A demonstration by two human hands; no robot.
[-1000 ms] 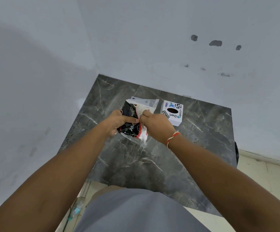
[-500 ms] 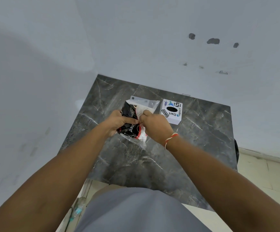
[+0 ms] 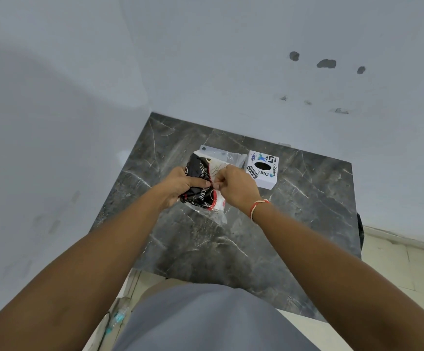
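Observation:
A black, red and white printed item in a clear plastic bag (image 3: 202,196) is held just above a dark marble table (image 3: 231,244). My left hand (image 3: 180,184) grips the bag's black side, thumb across the top. My right hand (image 3: 233,186) pinches the bag's white side beside the left thumb. The bag's clear top edge with a white header strip (image 3: 214,152) sticks out beyond my fingers. A loose clear flap hangs below my right wrist.
A white box (image 3: 262,171) with stickers and a black oval hole stands on the table just right of the bag. Pale walls close in on the left and back. Tiled floor lies right of the table. A plastic bottle (image 3: 116,321) lies low left.
My right hand's fingers have shifted slightly along the bag toward my left thumb. The bag and both arms stay in about the same place.

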